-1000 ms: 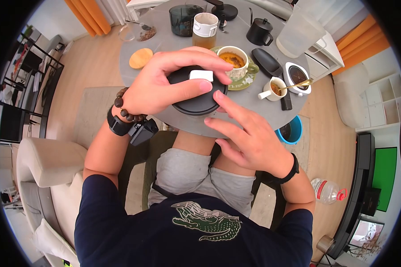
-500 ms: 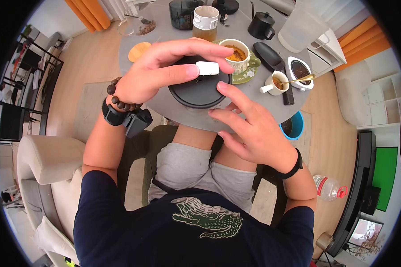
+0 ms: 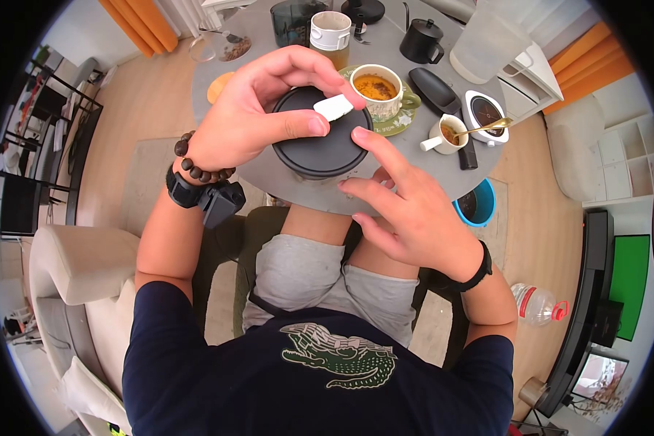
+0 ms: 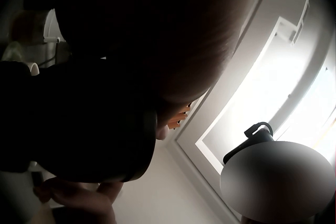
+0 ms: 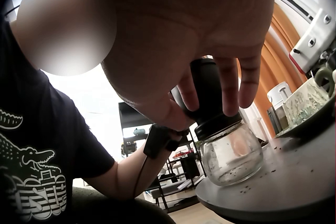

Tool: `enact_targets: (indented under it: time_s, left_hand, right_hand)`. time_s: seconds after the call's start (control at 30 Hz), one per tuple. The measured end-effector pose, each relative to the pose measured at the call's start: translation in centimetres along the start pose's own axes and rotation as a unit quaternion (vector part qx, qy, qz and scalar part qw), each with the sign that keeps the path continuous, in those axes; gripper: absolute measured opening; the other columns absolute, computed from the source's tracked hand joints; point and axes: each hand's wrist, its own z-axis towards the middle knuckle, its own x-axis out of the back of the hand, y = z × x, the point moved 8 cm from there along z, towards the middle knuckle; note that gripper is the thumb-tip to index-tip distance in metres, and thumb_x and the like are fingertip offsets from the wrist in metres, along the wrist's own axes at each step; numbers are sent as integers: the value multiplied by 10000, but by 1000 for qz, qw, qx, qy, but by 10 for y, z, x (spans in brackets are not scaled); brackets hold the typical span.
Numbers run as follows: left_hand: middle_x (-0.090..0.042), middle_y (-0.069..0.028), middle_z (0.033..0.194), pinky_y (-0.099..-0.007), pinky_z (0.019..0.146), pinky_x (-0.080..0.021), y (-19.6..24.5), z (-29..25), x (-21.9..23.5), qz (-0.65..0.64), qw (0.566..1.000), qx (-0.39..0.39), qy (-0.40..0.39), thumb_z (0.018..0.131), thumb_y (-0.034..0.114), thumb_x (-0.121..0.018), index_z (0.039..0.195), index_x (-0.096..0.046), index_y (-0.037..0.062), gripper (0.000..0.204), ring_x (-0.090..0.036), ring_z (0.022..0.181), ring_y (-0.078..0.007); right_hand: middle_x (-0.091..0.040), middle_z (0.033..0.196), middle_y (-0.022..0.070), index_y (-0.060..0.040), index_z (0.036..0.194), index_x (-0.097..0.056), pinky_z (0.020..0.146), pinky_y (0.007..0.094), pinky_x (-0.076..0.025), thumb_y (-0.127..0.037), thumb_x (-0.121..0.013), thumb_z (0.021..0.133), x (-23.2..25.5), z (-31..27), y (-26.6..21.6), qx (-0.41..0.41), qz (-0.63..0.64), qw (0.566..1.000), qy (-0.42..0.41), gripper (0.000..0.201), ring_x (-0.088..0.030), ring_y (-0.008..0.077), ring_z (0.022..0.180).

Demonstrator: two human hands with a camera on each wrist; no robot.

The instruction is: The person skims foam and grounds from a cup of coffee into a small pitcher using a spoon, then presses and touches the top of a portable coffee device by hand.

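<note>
A small white piece (image 3: 333, 108) is pinched between thumb and index finger of the left hand (image 3: 243, 116), over the round black top (image 3: 320, 149) of a device. In the right wrist view the device's black body (image 5: 209, 95) stands on a clear glass jar (image 5: 231, 155) at the table's edge. The right hand (image 3: 414, 211) has its fingers spread and relaxed beside the device, the index fingertip at the rim of the top. Dark shadow hides most of the left hand's work in the left wrist view.
Behind, on the grey table (image 3: 258, 171), are a cup of orange-brown liquid (image 3: 376, 87) on a green saucer, a white-topped glass (image 3: 330, 36) and a black kettle (image 3: 421, 41). Rightward stand a small white cup (image 3: 447, 136) with a gold spoon and a white scale (image 3: 487, 116).
The white piece has shifted slightly over the black top and now lies tilted. The left hand's fingers are more bent. The right hand keeps nearly the same pose.
</note>
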Motion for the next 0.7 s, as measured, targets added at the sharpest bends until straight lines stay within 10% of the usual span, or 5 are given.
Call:
enact_targets:
  time_s: [0.4,0.7]
  left_hand:
    - [-775,-179,1357,-408,1204,-462,15,3,-15,36,999,28,-28,1031,355,-738,1711,-416,-67,862,-693,1290,-238]
    - [-782,-157,1300,-400,1163,-515,7,0,-8,-19,999,38,-20,989,202,-834,1611,-519,-8,728,-706,1284,-237]
  right_hand:
    - [-465,1752,140,-60,1223,-718,814,458,-602,-41,-826,809,-5,-2,1,11,-9,1000,1,429,-720,339,928]
    - [-454,1753,142,-64,1227,-709,820,462,-601,-50,-823,814,-5,-2,-2,5,-10,1000,-7,429,-722,346,949]
